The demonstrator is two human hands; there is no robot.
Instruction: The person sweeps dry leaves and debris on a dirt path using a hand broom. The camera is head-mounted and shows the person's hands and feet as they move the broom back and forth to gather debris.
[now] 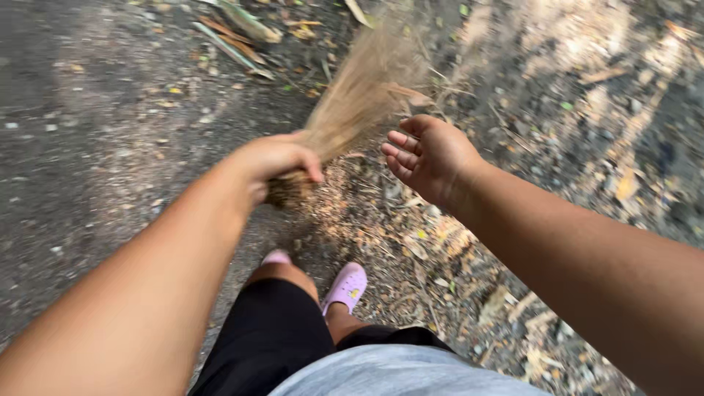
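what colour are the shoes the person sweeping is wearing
Light pink, or lilac-pink; the shoes show best in the head view, below the left hand gripping the straw broom.

1. No packages, labels, signs or screens are to be seen anywhere in the view.

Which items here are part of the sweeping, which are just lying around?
In use:
- straw hand broom, gripped by left hand
- right hand, open, beside the broom, not touching it

Lying about:
- long dry leaves
- leaf litter on the dirt ground
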